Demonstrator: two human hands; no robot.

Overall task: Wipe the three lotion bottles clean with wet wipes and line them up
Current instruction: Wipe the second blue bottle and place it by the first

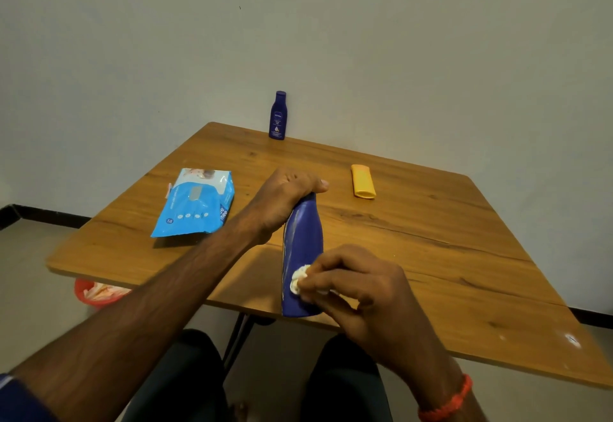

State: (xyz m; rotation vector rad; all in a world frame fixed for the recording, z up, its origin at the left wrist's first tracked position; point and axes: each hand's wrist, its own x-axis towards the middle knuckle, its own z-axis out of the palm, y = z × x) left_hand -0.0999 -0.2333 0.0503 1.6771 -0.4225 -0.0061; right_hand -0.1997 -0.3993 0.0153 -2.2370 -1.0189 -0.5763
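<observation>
Left hand (285,196) grips the big bottle's (303,255) top; right hand (358,284) pinches a wipe (298,278); I'd rotate it, work toward the cap.

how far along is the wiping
Nothing lined up yet. The left hand holds the big blue bottle while the right hand presses a wipe to it. Still to do: the yellow bottle lying flat; the small blue bottle, upright at the far edge, may be done.

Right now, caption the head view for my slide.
Left hand grips a large dark-blue lotion bottle; right hand presses a crumpled white wet wipe against it.
</observation>
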